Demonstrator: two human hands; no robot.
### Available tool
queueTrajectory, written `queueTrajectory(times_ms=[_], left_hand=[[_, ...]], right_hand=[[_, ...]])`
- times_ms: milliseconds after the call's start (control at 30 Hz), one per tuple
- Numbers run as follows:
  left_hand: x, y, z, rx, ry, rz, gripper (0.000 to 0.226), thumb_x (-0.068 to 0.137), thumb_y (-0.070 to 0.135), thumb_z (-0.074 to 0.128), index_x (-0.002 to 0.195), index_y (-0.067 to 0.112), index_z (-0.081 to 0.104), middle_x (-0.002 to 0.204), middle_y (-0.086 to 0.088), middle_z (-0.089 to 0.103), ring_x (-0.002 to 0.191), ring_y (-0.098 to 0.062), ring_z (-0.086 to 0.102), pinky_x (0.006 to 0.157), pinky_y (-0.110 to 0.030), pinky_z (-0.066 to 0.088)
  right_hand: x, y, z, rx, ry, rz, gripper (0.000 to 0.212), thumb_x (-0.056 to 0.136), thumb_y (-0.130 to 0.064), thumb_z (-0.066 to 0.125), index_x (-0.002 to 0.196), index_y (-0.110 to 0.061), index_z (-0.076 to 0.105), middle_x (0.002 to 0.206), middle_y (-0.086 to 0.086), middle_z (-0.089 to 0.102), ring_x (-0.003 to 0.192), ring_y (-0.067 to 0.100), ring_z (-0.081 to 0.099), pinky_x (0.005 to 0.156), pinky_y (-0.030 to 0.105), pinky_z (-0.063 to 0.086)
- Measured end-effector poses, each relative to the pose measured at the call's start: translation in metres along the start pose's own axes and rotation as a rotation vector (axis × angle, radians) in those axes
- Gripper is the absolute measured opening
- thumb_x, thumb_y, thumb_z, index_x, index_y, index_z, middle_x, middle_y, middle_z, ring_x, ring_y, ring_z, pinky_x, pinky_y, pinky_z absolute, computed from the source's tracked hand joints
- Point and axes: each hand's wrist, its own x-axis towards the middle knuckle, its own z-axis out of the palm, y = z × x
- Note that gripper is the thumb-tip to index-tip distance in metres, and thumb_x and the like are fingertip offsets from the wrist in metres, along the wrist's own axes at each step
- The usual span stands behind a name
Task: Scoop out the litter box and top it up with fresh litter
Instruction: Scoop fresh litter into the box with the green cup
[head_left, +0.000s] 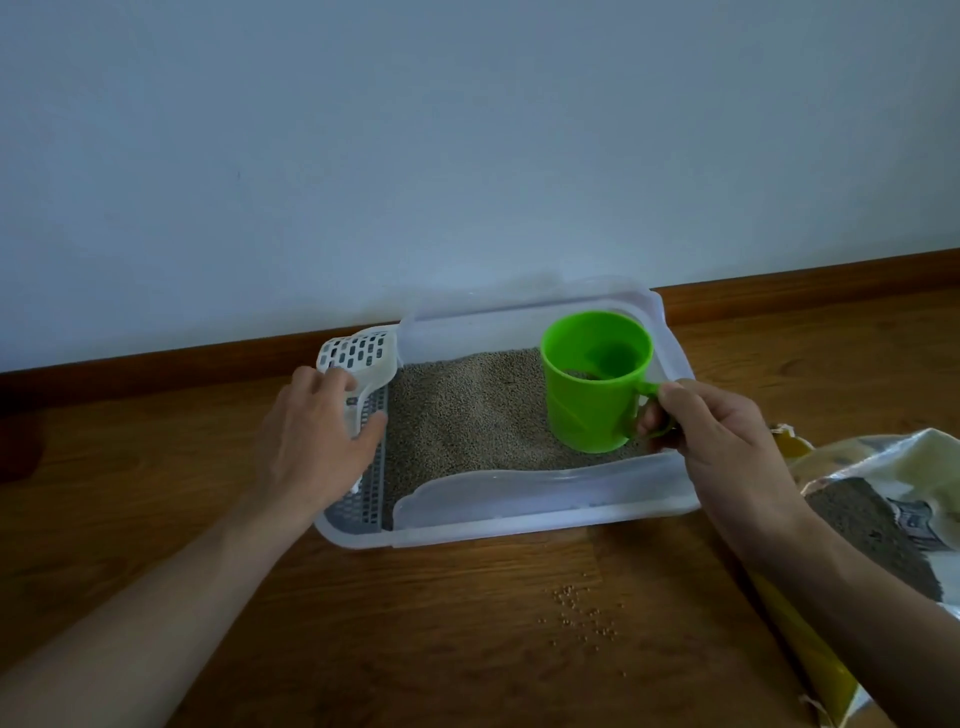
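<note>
Now the right hand (727, 441), fingers pinching the green cup (597, 382) handle at three o'clock in the litter box (519, 525), should pour evenly while the left hand (317, 431) clasps the scoop (363, 358) at nine.

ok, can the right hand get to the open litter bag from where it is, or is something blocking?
Probably yes. The litter bag lies open on the floor just beside the right hand, with nothing between them. But that hand is holding the green cup by its handle, so the cup goes along.
</note>
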Motion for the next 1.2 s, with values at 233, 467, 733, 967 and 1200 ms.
queueTrajectory(times_ms=[233, 467, 733, 967, 1200], left_hand=[[-0.001, 0.067, -0.027, -0.221, -0.112, 0.25, 0.025, 0.091, 0.044, 0.062, 0.106, 0.024, 0.06, 0.101, 0.009, 0.059, 0.092, -0.009, 0.057, 0.081, -0.035, 0.053], [0.01, 0.084, -0.021, -0.261, -0.16, 0.27, 0.019, 0.087, 0.047, 0.065, 0.087, 0.028, 0.063, 0.077, 0.012, 0.066, 0.074, -0.01, 0.064, 0.073, -0.039, 0.057], [0.012, 0.094, -0.002, -0.351, -0.24, 0.24, 0.015, 0.087, 0.043, 0.066, 0.085, 0.029, 0.061, 0.074, 0.012, 0.064, 0.07, -0.009, 0.064, 0.068, -0.038, 0.058], [-0.001, 0.087, -0.008, -0.277, -0.305, 0.201, 0.013, 0.089, 0.042, 0.066, 0.085, 0.03, 0.062, 0.073, 0.013, 0.064, 0.068, -0.005, 0.063, 0.068, -0.038, 0.058], [-0.012, 0.087, -0.022, -0.214, -0.256, 0.191, 0.013, 0.09, 0.04, 0.065, 0.085, 0.028, 0.063, 0.073, 0.011, 0.064, 0.068, -0.006, 0.062, 0.068, -0.036, 0.058]], right_hand=[[0.018, 0.001, 0.012, -0.17, 0.009, -0.047, 0.05, 0.098, -0.041, 0.046, 0.068, -0.001, 0.05, 0.061, 0.01, 0.044, 0.058, 0.019, 0.04, 0.057, 0.044, 0.037], [0.058, 0.0, 0.021, -0.534, 0.001, -0.149, 0.043, 0.092, -0.042, 0.062, 0.057, -0.026, 0.043, 0.048, -0.008, 0.041, 0.046, 0.006, 0.035, 0.048, 0.027, 0.032], [0.07, 0.006, 0.016, -0.811, -0.122, -0.6, 0.04, 0.086, -0.023, 0.072, 0.067, -0.023, 0.037, 0.065, -0.008, 0.035, 0.06, 0.013, 0.034, 0.054, 0.023, 0.022], [0.087, 0.009, 0.013, -1.001, -0.095, -0.671, 0.03, 0.078, -0.018, 0.079, 0.064, -0.012, 0.053, 0.062, 0.005, 0.047, 0.066, 0.025, 0.049, 0.06, 0.032, 0.039], [0.085, -0.003, 0.009, -1.141, -0.133, -0.73, 0.026, 0.072, -0.014, 0.081, 0.062, -0.008, 0.058, 0.061, 0.013, 0.057, 0.063, 0.032, 0.054, 0.06, 0.035, 0.042]])
